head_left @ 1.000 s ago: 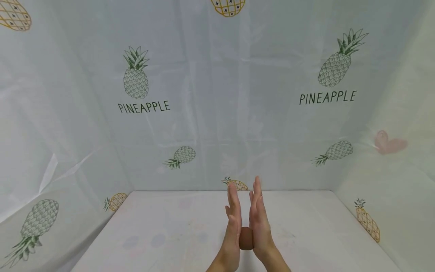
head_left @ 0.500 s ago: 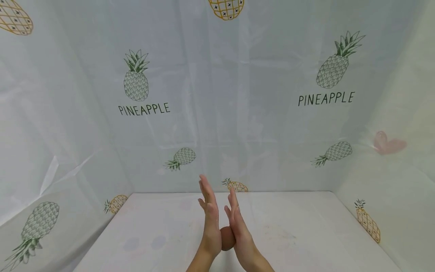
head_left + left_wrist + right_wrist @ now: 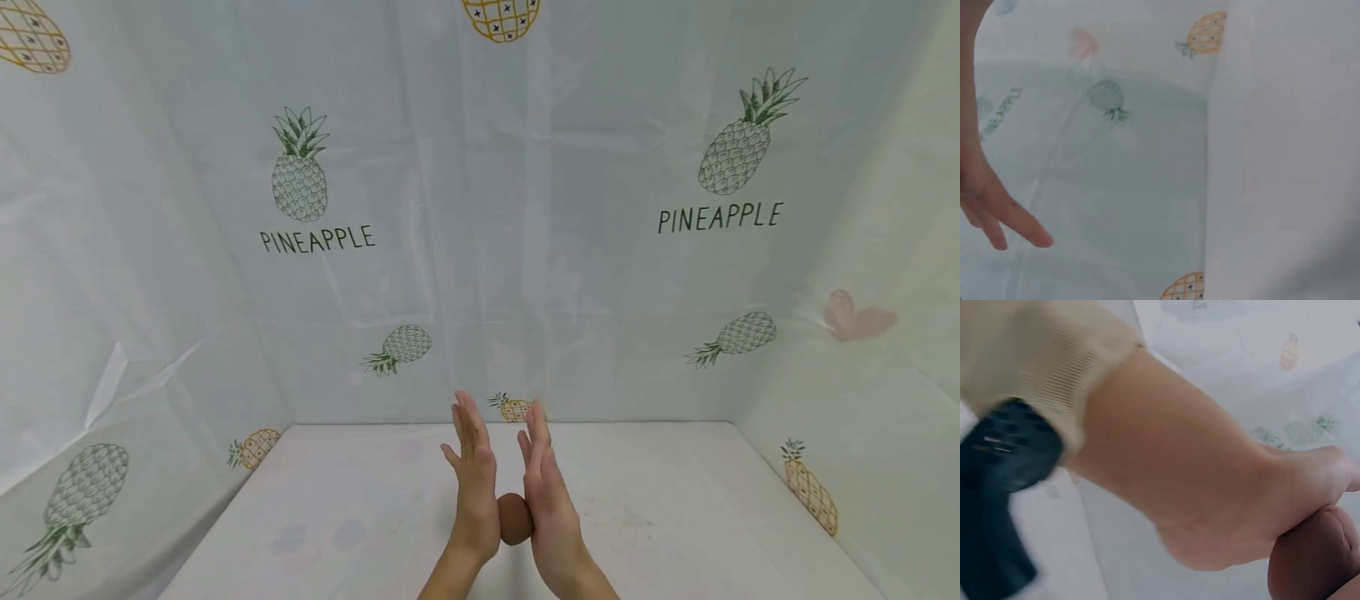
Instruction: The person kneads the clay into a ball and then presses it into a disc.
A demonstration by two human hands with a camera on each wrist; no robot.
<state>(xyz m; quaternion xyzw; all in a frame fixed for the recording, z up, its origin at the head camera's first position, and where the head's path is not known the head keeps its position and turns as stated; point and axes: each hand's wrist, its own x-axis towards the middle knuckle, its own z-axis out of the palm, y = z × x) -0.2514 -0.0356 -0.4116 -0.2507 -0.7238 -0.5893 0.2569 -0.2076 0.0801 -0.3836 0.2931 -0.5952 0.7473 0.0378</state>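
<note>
Between my two upright palms sits a smooth brown clay-like ball (image 3: 515, 518), low near the heels of the hands. My left hand (image 3: 474, 500) presses it from the left with straight fingers pointing up and away. From the right, my right hand (image 3: 551, 517) touches it with its palm, fingers likewise straight. A crease marks the brown ball (image 3: 1316, 556) in the right wrist view, where it lies against the right hand (image 3: 1241, 494). The left wrist view catches part of the left hand (image 3: 997, 200) at its left edge; the ball is outside that view.
A white tabletop (image 3: 360, 517) with faint coloured stains lies below the hands. A pale curtain (image 3: 480, 208) printed with pineapples hangs behind and at both sides. In the right wrist view, a beige sleeve (image 3: 1054, 362) and a dark strap (image 3: 997, 506) show.
Both hands and the ball moved left, then slightly back right. The left hand reached farther forward than the right half a second ago; now their fingertips are nearly level.
</note>
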